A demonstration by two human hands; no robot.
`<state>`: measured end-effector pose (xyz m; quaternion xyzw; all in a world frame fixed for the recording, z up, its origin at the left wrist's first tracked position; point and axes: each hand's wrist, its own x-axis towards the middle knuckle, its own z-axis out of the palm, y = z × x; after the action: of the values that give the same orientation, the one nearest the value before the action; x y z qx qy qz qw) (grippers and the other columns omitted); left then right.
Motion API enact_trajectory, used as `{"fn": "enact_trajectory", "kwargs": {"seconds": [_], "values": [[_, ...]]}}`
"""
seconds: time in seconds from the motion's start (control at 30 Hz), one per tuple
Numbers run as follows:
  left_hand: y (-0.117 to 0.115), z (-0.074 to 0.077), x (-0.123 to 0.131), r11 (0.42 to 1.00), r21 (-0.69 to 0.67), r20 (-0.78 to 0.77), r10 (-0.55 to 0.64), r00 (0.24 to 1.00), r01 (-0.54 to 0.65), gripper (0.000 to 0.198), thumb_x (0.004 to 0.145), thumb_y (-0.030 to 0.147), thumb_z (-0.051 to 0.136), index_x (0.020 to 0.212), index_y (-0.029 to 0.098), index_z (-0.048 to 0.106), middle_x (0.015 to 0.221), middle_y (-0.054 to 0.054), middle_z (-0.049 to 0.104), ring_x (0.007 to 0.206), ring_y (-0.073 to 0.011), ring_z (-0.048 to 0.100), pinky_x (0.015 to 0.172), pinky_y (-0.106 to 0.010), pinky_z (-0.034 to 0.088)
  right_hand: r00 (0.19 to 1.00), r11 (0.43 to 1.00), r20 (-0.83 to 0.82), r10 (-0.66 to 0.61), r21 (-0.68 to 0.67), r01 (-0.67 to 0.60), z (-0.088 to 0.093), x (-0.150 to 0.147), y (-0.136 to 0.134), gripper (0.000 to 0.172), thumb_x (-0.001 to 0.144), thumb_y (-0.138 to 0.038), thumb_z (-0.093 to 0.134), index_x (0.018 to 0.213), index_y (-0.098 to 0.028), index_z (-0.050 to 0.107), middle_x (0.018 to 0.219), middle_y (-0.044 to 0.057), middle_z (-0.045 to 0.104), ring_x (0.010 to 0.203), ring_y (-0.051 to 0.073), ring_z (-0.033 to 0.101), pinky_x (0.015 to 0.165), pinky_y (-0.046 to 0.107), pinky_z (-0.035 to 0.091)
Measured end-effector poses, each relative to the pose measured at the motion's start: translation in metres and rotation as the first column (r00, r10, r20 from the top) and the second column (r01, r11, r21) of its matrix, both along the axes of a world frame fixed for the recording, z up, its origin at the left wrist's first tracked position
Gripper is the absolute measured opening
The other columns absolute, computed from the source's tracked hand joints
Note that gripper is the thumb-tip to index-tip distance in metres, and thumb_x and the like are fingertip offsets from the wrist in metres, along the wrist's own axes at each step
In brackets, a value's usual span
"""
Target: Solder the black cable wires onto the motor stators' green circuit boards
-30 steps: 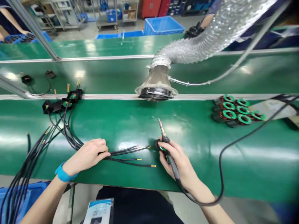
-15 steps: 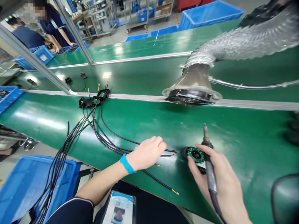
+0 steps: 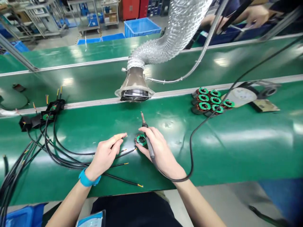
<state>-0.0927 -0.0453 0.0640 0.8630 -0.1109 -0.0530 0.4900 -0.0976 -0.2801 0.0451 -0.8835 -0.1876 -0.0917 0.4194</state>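
Observation:
My left hand [image 3: 106,154] pinches a cable end, whose small wire tip pokes out past the fingertips. In my right hand [image 3: 163,153] lies a soldering iron [image 3: 149,143], its metal tip pointing away from me. The thumb and forefinger of that same hand also hold a motor stator [image 3: 141,139] with a green ring-shaped circuit board on top. Between me and the hands, several black cables [image 3: 123,180] with bared coloured wire ends lie on the green bench. They run left to small black housings [image 3: 52,108] with green boards inside.
A fume extractor hood [image 3: 134,85] on a silver flexible duct [image 3: 163,47] hangs beyond the hands. Several stators [image 3: 203,98] stand grouped at the right, near a soldering stand [image 3: 267,91]. The iron's black cord [image 3: 191,151] loops across the bench. Another person's hand [image 3: 258,15] shows at top right.
My view has swung right, bringing the group of stators into sight. My left hand has come up from the lying cables with one cable end; my right hand keeps the iron and stator.

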Motion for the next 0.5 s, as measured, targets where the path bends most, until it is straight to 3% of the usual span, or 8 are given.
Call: {"fn": "enact_trajectory", "kwargs": {"seconds": [0.13,0.27,0.37,0.5], "values": [[-0.012,0.004,0.006,0.998,-0.063,0.059,-0.008,0.998,0.012,0.025,0.102,0.031,0.061,0.113,0.024,0.083,0.093,-0.005,0.071,0.085,-0.0155,0.065,0.078,-0.025,0.053,0.998,0.996,-0.039,0.045,0.082,-0.041,0.000,-0.002,0.006,0.041,0.101,-0.011,0.057,0.139,-0.024,0.050,0.125,0.012,0.056,0.109,0.028,0.063,0.093,0.042,0.056],[-0.019,0.003,0.010,0.982,-0.169,-0.075,0.071,0.995,-0.083,0.026,0.097,0.038,0.069,0.111,0.021,0.082,0.090,-0.005,0.068,0.070,-0.0129,0.058,0.062,-0.024,0.048,0.991,0.968,-0.050,0.127,0.223,-0.113,0.002,0.000,0.013,0.045,0.102,-0.012,0.058,0.143,-0.026,0.048,0.133,0.011,0.054,0.116,0.026,0.062,0.102,0.042,0.054],[-0.020,0.001,0.010,0.972,-0.217,-0.147,0.063,0.987,-0.094,0.027,0.094,0.042,0.072,0.103,0.018,0.081,0.089,-0.006,0.070,0.066,-0.0116,0.057,0.059,-0.023,0.048,0.999,0.941,-0.005,0.053,0.335,-0.048,0.005,0.000,0.022,0.041,0.101,-0.014,0.063,0.139,-0.027,0.052,0.124,0.008,0.058,0.112,0.024,0.062,0.101,0.041,0.054],[-0.022,-0.001,0.009,0.967,-0.244,-0.165,0.032,0.986,-0.072,0.024,0.094,0.041,0.073,0.095,0.017,0.078,0.085,-0.005,0.068,0.070,-0.0123,0.059,0.062,-0.022,0.050,0.999,0.859,0.021,-0.038,0.512,0.022,0.004,0.000,0.034,0.034,0.102,-0.011,0.060,0.131,-0.028,0.057,0.110,0.003,0.060,0.098,0.018,0.065,0.094,0.034,0.057]]}}
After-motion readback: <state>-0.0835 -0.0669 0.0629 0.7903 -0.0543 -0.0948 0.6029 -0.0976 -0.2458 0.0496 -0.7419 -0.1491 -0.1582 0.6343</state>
